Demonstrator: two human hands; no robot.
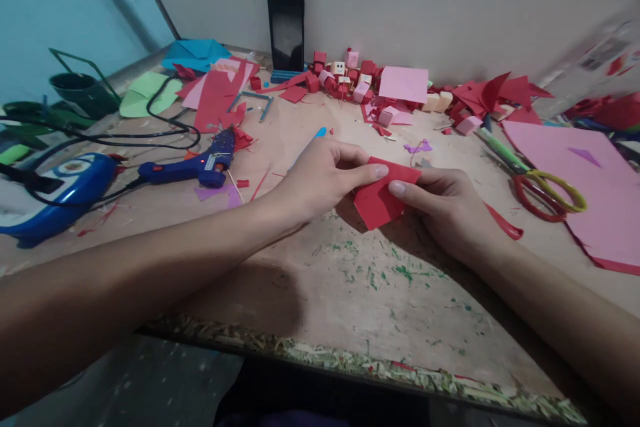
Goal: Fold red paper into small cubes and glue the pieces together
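A small piece of red paper (381, 203) is held up over the middle of the table between both hands. My left hand (333, 173) pinches its upper left part, thumb on top and fingers behind. My right hand (445, 203) grips the right side in the same way, its thumb near the left thumb. Most fingertips are hidden behind the paper. Just behind my left hand a blue stick-like thing (320, 134) pokes out, partly covered.
Scissors (543, 193) lie at the right beside pink sheets (600, 213). A blue glue gun (195, 163) with a black cord rests at the left. Along the wall stand a phone (286, 20) and several small red and pink paper cubes (363, 90). The table's front edge (350, 357) is rough.
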